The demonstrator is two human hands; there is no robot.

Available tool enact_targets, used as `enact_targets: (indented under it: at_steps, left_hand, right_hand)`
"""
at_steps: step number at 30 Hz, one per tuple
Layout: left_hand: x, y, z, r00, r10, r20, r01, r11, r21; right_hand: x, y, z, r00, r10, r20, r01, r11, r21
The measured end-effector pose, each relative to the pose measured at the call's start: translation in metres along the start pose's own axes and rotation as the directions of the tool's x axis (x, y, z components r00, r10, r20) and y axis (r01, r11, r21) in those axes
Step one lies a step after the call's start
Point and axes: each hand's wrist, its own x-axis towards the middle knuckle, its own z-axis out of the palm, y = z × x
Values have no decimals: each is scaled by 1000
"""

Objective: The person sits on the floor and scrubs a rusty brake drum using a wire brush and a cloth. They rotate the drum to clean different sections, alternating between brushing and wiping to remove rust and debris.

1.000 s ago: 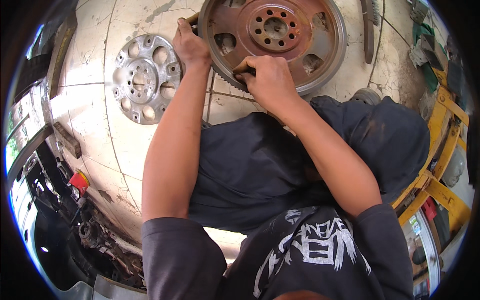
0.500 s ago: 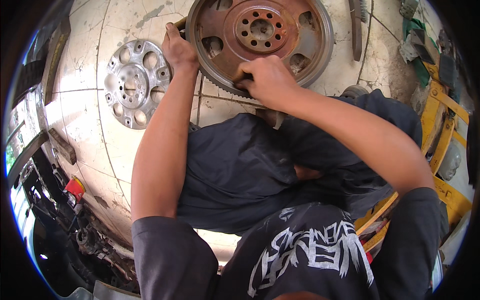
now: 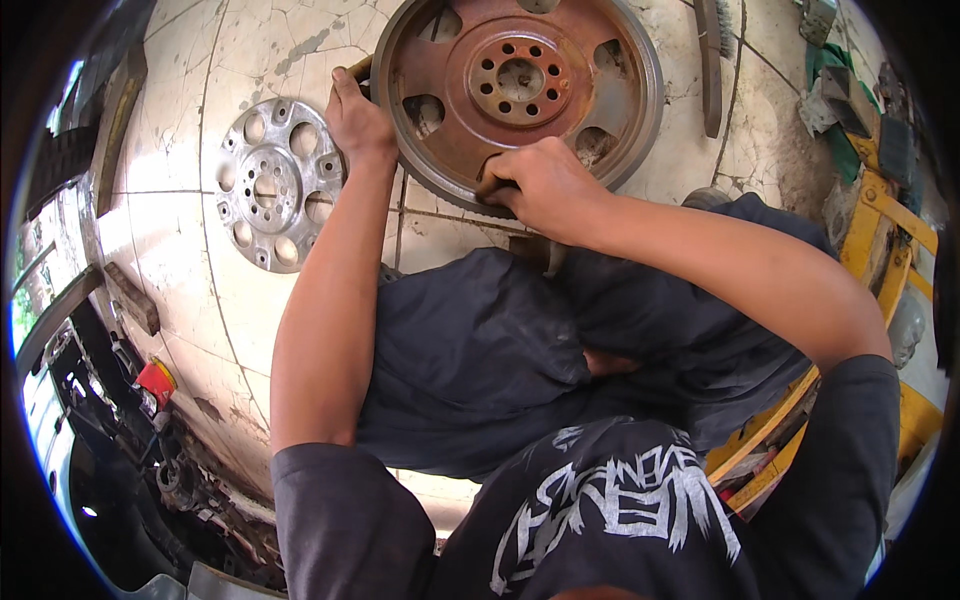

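A large rust-brown flywheel (image 3: 450, 150) with a toothed rim lies at the top of the view. Round bolt holes ring its hub, and wider openings sit farther out. At its left edge my left hand (image 3: 360, 122) is closed on the rim, with the thumb pointing up and the other fingers partly hidden. My right hand (image 3: 548, 188) is closed with curled fingers against the near part of the rim. Something brown and dark shows at those fingertips; whether it is a held piece or soiled fingers is unclear. A silvery perforated metal disc (image 3: 272, 160) lies left of my left wrist.
Cracked pale tiles (image 3: 170, 240) make up the floor. A long dark bar (image 3: 710, 75) lies to the right of the flywheel, beside a wire brush (image 3: 726, 30). Yellow metal framework (image 3: 868, 225) stands at the right. Dark machine parts and a red container (image 3: 156, 382) are at the left.
The whole view has shifted so that things sit slightly lower. Relative to the flywheel, my right hand has slid a little to the right along the near rim. My left hand keeps its place.
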Motion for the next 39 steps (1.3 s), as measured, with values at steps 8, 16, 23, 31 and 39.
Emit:
enact_targets:
  at_steps: [8,16,23,31,39]
  left_hand:
    - [-1,4,8,1000,27,-15,-26,998,58]
    - [2,-3,-5,998,61,15,-61,997,40]
    - [-1,2,7,1000,-1,-3,1,999,-36]
    - [5,-15,3,998,-1,-62,-4,997,-83]
    - [12,-27,0,985,119,-122,-100,983,155]
  right_hand:
    - [82,-18,41,926,63,-373,-52,998,39]
    - [5,2,-14,995,1,103,-6,999,41]
    - [77,-14,38,933,-20,-359,31,999,26]
    - [78,-24,50,884,130,-448,-125,991,41]
    - [116,-33,74,681,301,-667,-341,937,74]
